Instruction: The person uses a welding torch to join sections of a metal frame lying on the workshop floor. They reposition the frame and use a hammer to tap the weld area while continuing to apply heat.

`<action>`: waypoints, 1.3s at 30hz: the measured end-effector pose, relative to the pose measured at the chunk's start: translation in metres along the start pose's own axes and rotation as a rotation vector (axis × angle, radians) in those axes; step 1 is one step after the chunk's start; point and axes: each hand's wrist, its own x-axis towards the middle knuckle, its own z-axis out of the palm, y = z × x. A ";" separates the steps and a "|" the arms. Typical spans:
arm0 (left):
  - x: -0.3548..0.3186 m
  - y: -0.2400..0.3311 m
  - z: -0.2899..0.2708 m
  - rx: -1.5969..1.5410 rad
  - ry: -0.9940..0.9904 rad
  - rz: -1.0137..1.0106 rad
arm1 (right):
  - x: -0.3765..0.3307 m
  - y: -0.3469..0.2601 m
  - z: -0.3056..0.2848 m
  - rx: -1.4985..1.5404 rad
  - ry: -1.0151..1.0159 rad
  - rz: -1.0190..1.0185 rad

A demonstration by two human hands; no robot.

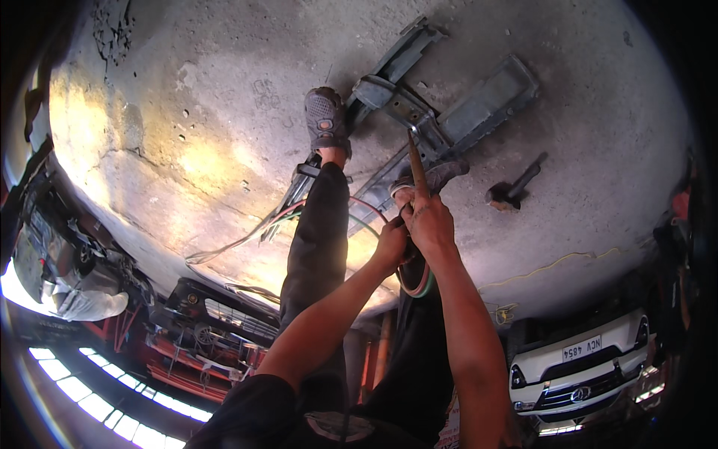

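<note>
We see rough, cracked concrete floor; at 12 o'clock lies a grey metal frame; at 3 o'clock a hammer; our right hand grips a torch pointed at the frame; our left hand clasps its hoses; a white car stands at 5 o'clock.

Grey concrete floor, mottled and pocked, washed with warm yellow light on 1 side. Blue-grey steel frame lying across it. Brassy brown torch nozzle up front, red and green hoses looping below. Black trousers, grey shoe with a red patch. Dark hammer off to the side. White car behind, black grille.
</note>
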 end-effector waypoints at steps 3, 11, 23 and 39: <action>-0.001 0.005 0.000 0.018 -0.011 -0.039 | -0.002 -0.001 -0.003 -0.005 -0.022 0.023; -0.003 0.016 0.000 -0.054 -0.006 -0.144 | -0.005 0.011 0.010 0.057 0.065 -0.064; 0.001 0.014 0.012 -0.152 0.065 -0.036 | -0.011 -0.008 -0.003 0.072 0.096 0.034; 0.013 -0.010 0.000 0.039 -0.006 0.215 | -0.013 0.002 -0.009 0.075 0.080 -0.038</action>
